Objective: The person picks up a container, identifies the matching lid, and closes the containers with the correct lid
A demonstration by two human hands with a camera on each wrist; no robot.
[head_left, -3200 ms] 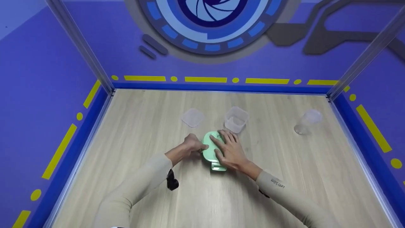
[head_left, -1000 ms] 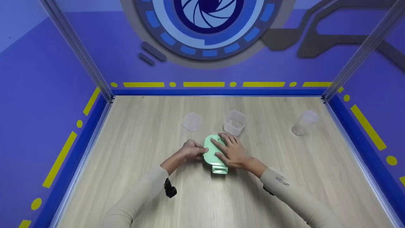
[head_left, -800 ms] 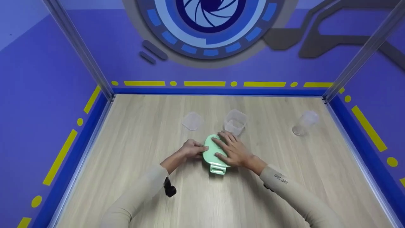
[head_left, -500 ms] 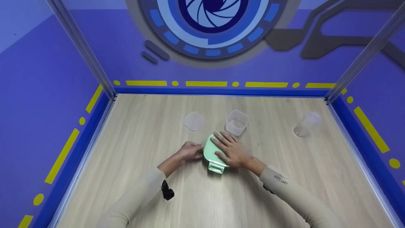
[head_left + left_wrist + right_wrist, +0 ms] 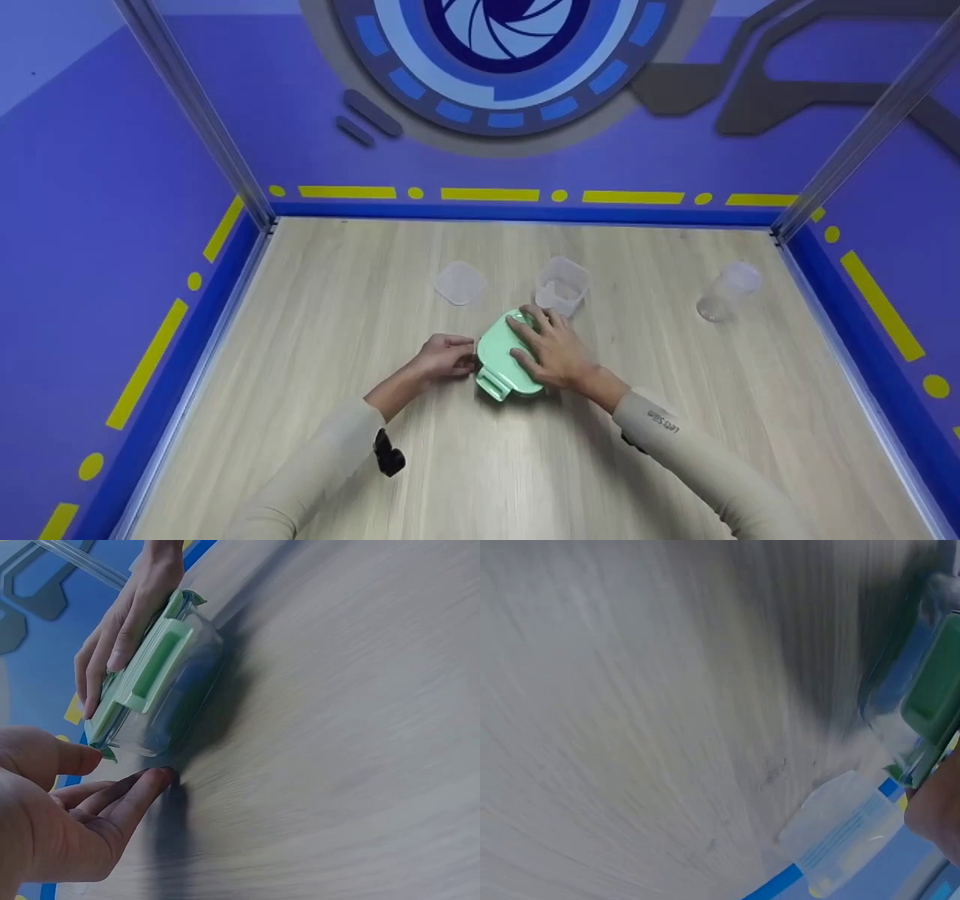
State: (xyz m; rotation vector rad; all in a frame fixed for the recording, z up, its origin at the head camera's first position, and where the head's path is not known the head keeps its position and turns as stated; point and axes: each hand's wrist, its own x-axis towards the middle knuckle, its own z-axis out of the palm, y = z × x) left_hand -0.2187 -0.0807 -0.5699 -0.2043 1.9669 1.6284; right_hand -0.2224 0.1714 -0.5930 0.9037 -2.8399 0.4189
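A clear food container with a mint-green snap-lock lid (image 5: 496, 356) stands on the table before me. My right hand (image 5: 564, 352) rests on top of the lid with its fingers spread. Beside the container's left end is my left hand (image 5: 442, 357), fingers loosely extended and nothing held. In the left wrist view, the left thumb (image 5: 79, 759) lies close to a lid corner; whether it touches I cannot tell. A green latch (image 5: 159, 666) sticks out along the container's side there. The right wrist view catches only part of the container (image 5: 900, 682) and of the right hand.
Behind the container stands a translucent square tub (image 5: 564, 283). A translucent flat lid (image 5: 460, 283) lies to the tub's left. Far right is a clear jar or cup (image 5: 727, 291). Purple panels (image 5: 480, 169) border the wooden table (image 5: 337, 300).
The green-lidded container has turned clockwise under my right hand, its near latch swinging left. My left thumb has come off the lid, and that hand has drawn slightly away.
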